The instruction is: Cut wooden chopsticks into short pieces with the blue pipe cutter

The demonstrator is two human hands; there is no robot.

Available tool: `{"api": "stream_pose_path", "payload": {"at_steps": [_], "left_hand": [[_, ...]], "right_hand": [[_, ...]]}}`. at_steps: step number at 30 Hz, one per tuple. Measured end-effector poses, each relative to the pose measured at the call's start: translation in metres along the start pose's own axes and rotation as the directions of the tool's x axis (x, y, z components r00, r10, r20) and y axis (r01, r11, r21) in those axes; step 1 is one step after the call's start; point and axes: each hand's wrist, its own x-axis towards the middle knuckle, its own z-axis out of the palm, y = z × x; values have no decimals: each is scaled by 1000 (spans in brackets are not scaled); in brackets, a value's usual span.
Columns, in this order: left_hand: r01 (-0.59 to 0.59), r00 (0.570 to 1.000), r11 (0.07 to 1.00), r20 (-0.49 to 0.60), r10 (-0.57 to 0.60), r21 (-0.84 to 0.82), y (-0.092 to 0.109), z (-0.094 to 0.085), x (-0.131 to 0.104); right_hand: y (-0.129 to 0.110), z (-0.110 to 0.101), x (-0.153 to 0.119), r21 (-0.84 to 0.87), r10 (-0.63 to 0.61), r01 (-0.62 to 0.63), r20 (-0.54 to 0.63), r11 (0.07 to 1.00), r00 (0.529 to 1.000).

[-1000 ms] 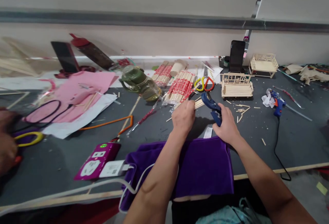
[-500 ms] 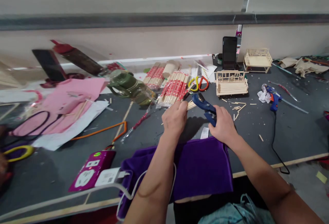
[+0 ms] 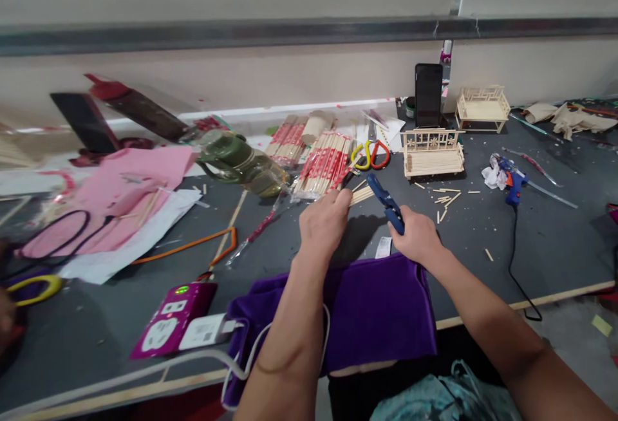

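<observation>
Thin wooden sticks (image 3: 361,196) poke out to the right of my left hand (image 3: 324,220), whose fingers are wrapped round them. My right hand (image 3: 416,235) grips a blue hand cutter (image 3: 385,201), its head up and to the left, beside the stick ends. A gap seems to part the cutter from the sticks, though its jaws are hard to make out. Several short cut stick pieces (image 3: 448,198) lie right of the cutter. Behind them stands a small wooden model bench (image 3: 433,157). Purple cloth (image 3: 381,318) spreads beneath my forearms.
Wrapped chopsticks (image 3: 323,163), scissors with yellow and red handles (image 3: 371,154) and a green bottle (image 3: 241,160) lie beyond my hands. A second model bench (image 3: 483,109), a phone (image 3: 429,96) and a blue glue gun (image 3: 515,186) are rightward. Left sits a magenta power box (image 3: 176,318). Another person's hand (image 3: 6,318) shows far left.
The cutter has turned more upright, and its handles have come closer together in my right hand. It sits slightly apart from the stick ends. My left hand has barely moved.
</observation>
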Motion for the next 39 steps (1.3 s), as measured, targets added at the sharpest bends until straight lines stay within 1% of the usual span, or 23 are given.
{"api": "stream_pose_path", "payload": {"at_steps": [3,6,8,9,10,11,12,13,14,15,16,17,18,20,22,24,26,29,31,33,35,37,39], "left_hand": [[6,998,999,59,-3,-54,0,-2,1],[30,994,989,104,-15,-145,2,-2,0],[52,993,965,116,-23,-256,4,-1,0],[66,993,938,114,-29,-340,5,-1,-1],[78,993,891,111,-31,-447,7,0,-1],[88,993,813,114,-27,-576,8,0,-2],[106,991,693,132,-15,-713,10,0,-2],[140,985,530,174,14,-836,12,0,-3],[198,971,336,232,63,-921,14,0,-4],[275,948,135,292,129,-952,16,0,-4],[357,918,-43,343,199,-933,18,-1,-5],[428,889,-182,375,263,-885,20,-1,-5],[477,866,-282,389,314,-832,22,0,-5],[514,849,-413,379,368,-751,25,2,-4],[510,856,-511,347,384,-692,28,5,-1],[471,881,-608,313,355,-638,30,7,1],[407,913,-693,294,284,-595,31,7,3],[282,948,-754,292,125,-593,32,4,7],[172,960,-744,279,-20,-646,33,4,9],[60,957,-690,238,-165,-721,33,8,13],[-10,947,-600,184,-262,-800,34,18,16],[-33,945,-500,136,-298,-865,34,31,17],[-30,956,-432,100,-275,-901,34,44,17]], "right_hand": [[4,1,4,36,18,-19,8,999,1000],[10,0,7,176,4,-6,8,984,1000],[15,-1,9,293,-15,12,7,956,1000],[17,-2,10,354,-25,23,1,935,1000],[19,-3,11,418,-33,35,-12,908,999],[21,-3,12,485,-36,47,-33,873,999],[22,-4,13,551,-31,62,-64,832,997],[23,-5,14,614,-18,74,-96,786,995],[23,-6,15,671,5,78,-120,737,993],[22,-7,16,723,30,74,-129,687,991],[21,-8,16,769,52,63,-124,636,991],[21,-9,16,810,68,48,-108,584,992],[20,-11,16,845,77,33,-87,533,993],[18,-13,16,889,81,14,-57,457,995],[17,-15,16,901,77,5,-43,435,996],[17,-15,16,897,72,-4,-30,442,997],[16,-13,16,894,66,-18,-13,447,998],[14,-10,15,885,43,-30,11,465,999],[12,-8,14,862,30,-13,-3,507,1000],[12,-6,13,829,28,17,-39,559,999],[12,-5,12,804,26,42,-71,593,997],[14,-3,12,798,22,57,-88,600,996],[16,-1,14,796,18,66,-97,602,995]]}}
